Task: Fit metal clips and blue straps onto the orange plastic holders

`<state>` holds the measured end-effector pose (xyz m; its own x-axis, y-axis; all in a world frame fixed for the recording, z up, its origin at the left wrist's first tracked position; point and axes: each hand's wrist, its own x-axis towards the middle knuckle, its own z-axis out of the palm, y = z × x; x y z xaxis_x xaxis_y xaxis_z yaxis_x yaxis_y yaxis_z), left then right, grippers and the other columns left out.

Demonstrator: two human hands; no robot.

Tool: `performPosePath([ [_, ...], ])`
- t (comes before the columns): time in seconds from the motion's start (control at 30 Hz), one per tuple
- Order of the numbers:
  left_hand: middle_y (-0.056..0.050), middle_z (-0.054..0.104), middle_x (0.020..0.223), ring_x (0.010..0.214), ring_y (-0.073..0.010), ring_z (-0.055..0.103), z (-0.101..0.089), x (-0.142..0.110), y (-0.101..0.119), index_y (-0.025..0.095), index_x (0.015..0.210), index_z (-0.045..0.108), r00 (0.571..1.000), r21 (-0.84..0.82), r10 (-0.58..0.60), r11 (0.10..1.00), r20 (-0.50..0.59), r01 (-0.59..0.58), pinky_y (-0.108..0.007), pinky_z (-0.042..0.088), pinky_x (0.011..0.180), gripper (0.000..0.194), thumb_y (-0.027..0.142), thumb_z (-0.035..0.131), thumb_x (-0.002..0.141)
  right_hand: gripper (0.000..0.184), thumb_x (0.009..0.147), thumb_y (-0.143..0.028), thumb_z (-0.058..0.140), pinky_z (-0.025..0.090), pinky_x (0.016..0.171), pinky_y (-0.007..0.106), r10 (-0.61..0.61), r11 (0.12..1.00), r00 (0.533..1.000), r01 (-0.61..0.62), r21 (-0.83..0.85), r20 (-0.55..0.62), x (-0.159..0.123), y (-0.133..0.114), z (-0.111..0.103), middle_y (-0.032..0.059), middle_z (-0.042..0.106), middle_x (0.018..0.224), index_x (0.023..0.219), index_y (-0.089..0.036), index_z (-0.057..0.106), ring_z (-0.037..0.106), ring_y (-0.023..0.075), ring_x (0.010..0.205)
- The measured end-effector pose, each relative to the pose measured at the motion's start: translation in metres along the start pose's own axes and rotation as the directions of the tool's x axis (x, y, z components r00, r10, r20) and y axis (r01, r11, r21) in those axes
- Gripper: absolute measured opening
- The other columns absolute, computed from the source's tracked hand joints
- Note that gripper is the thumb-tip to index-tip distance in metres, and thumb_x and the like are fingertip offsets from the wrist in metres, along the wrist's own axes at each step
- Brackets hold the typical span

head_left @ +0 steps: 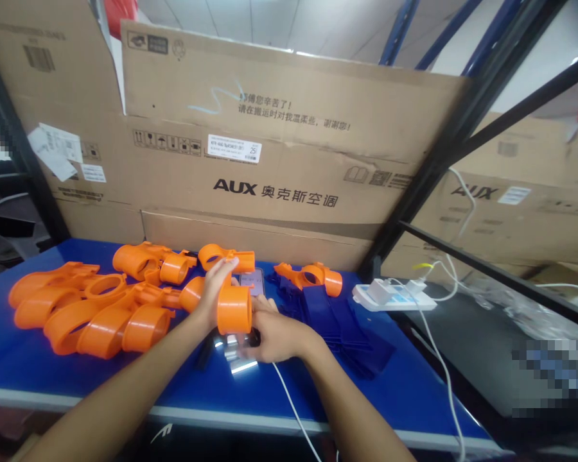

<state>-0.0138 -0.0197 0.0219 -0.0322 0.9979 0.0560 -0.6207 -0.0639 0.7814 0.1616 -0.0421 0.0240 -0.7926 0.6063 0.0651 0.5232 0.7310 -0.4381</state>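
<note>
Fingers of both hands are gathered at one orange ringed part (234,309), the landmark here. Well to its left, a cluster of orange parts (101,333) is laid on the blue table (29,375), rings crowded side by side; the central working space is seemingly spared by this grouping. Just to the landmark's left, its body is gripped by the left hand (212,298), fingers closed about it and held narrow; the ring is thus left exposed towards the right, probably so that it is steadied while being reached from that side. Behind the landmark, another orange part (212,255) and a phone (253,282) are set, the screen presumably left in sight; below it, shiny metallic pieces (243,367) are placed, likely for easy reach. Just to its right, the right hand (279,333) is curled, fingers bent towards the ring's edge; whether anything is pinched there cannot be told. Farther right, dark blue pieces (318,311) are overlapped in a loose pile, apart from the orange cluster, perhaps so that kinds are not mixed; beyond them, a white power strip (366,298) is set at the side, its cables apparently led around the work.
</note>
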Motion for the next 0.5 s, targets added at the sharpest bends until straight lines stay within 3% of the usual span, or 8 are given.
performPosePath([
  [0.1, 0.007, 0.049, 0.052, 0.042, -0.0109, 0.045, 0.001, -0.002, 0.002, 0.023, 0.083, 0.047, 1.0, 0.002, -0.019, 1.0, -0.016, 0.019, -0.026, 0.034, 0.045, 0.055, 0.053, 0.09, 0.068, 0.01, 0.082, -0.026, 0.076, 0.039, 0.105, 0.045, -0.045, 0.999, 0.999, 0.044, -0.015, -0.016, 0.001, 0.0, -0.001, 0.0072, 0.064, 0.11, 0.092, -0.022, 0.075, 0.052, 0.0283, 0.112],
  [0.37, 0.008, 0.049, 0.052, 0.041, -0.0108, 0.045, 0.001, -0.002, 0.001, 0.024, 0.087, 0.047, 1.0, 0.018, -0.024, 1.0, -0.005, 0.024, -0.024, 0.037, 0.044, 0.055, 0.055, 0.089, 0.069, 0.007, 0.084, -0.018, 0.07, 0.043, 0.101, 0.041, -0.131, 0.991, 0.987, 0.133, 0.017, -0.093, 0.001, 0.004, -0.009, 0.0061, 0.068, 0.103, 0.089, -0.02, 0.075, 0.057, 0.0249, 0.103],
  [0.5, 0.007, 0.051, 0.052, 0.041, -0.0111, 0.046, -0.002, 0.0, 0.0, 0.023, 0.083, 0.048, 1.0, 0.061, -0.016, 0.998, 0.007, 0.016, -0.024, 0.04, 0.044, 0.055, 0.058, 0.088, 0.068, 0.008, 0.083, -0.012, 0.064, 0.048, 0.087, 0.034, 0.002, 0.996, 0.968, 0.022, 0.092, -0.252, -0.004, 0.013, -0.02, 0.0024, 0.069, 0.086, 0.082, -0.02, 0.067, 0.062, 0.0202, 0.087],
])
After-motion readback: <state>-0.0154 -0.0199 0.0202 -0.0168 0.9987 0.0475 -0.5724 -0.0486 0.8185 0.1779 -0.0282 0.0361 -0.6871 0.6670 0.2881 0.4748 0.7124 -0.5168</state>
